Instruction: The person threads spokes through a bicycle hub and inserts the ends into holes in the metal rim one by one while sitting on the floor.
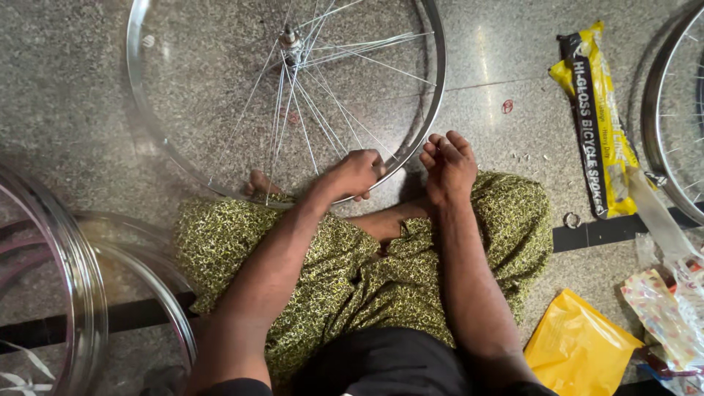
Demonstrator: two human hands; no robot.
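Bicycle wheel rim (433,110) bright polished metal, thin glossy wire spokes (323,110), floor (66,110) speckled polished stone, wrap cloth (352,279) matt printed fabric, yellow spoke packet (598,110) and yellow bag (576,345) glossy plastic.

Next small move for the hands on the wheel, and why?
Probably seat the loose spoke end into the rim. The left hand grips the silver rim at its near edge, the right hand pinches something small beside it, too small to tell, and only some spokes fan from the hub, so much of the rim is unlaced.
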